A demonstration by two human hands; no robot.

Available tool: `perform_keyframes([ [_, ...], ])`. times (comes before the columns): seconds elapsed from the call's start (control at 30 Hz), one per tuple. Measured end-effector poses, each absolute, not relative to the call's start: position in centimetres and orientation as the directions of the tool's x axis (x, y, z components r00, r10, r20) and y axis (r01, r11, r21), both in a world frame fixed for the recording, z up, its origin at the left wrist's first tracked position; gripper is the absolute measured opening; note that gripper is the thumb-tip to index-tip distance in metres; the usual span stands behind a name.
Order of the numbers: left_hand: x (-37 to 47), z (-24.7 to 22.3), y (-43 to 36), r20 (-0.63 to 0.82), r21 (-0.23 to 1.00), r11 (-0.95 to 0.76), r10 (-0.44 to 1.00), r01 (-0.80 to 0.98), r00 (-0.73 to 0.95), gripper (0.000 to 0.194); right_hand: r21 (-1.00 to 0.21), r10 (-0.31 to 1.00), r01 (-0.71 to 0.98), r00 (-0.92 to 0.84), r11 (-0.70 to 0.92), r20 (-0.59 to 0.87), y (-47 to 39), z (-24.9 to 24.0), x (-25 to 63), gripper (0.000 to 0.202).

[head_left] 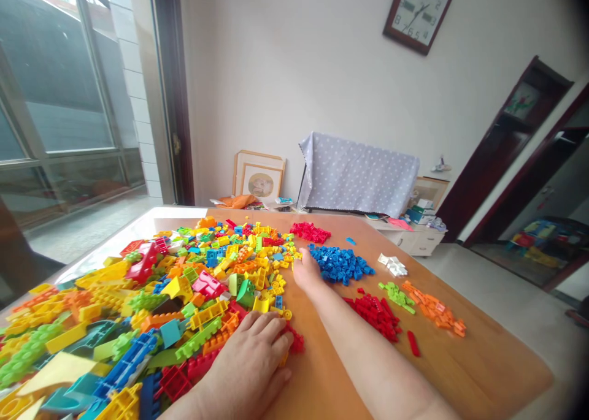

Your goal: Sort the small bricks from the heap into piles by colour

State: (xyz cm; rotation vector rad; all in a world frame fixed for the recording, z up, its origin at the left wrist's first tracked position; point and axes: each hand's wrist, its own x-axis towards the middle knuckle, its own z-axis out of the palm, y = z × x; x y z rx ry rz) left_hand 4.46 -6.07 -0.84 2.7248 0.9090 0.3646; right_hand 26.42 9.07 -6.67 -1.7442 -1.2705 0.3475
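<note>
A large mixed pile of toy building bricks [184,303] covers the left side of the table. At its near right edge lies my left hand [257,352], palm down with fingers stretched over the bricks. Red bricks [296,339] show just beside its fingertips. My right hand [307,270] reaches farther forward, between the mixed pile and a heap of blue bricks [343,263]. Its thumb side shows, but the other fingers are hidden, so what it holds, if anything, cannot be made out.
Sorted on the wooden table [497,371] are dark red bricks [377,316], pinkish-red bricks [310,232], green bricks [396,296], orange bricks [435,309] and white bricks [393,265]. One red brick [413,343] lies apart. Behind stands a cloth-covered object [359,175].
</note>
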Motion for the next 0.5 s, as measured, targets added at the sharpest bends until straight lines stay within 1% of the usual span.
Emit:
perform_keyframes([
  [0.1, 4.5, -0.9, -6.0, 0.158, 0.302, -0.779, 0.609, 0.549, 0.777, 0.036, -0.797, 0.866, 0.604, 0.414, -0.03, 0.281, 8.9, -7.3, 26.2, 0.045],
  [0.2, 4.5, -0.9, -5.9, 0.158, 0.3, -0.779, 0.609, 0.55, 0.777, 0.036, -0.81, 0.865, 0.585, 0.378, 0.052, 0.329, 8.7, -7.3, 25.6, 0.043],
  [0.27, 4.5, -0.9, -5.9, 0.155, 0.297, -0.781, 0.607, 0.55, 0.779, 0.036, -0.821, 0.851, 0.564, 0.387, 0.086, 0.355, 8.9, -7.3, 25.7, 0.045],
  [0.43, 4.5, -0.9, -6.0, 0.151, 0.289, -0.782, 0.607, 0.553, 0.78, 0.035, -0.85, 0.817, 0.524, 0.468, 0.049, 0.336, 10.0, -8.7, 27.4, 0.05],
  [0.5, 4.5, -0.9, -6.0, 0.155, 0.288, -0.782, 0.608, 0.553, 0.779, 0.036, -0.858, 0.822, 0.507, 0.453, 0.081, 0.345, 10.4, -9.5, 27.7, 0.05],
])
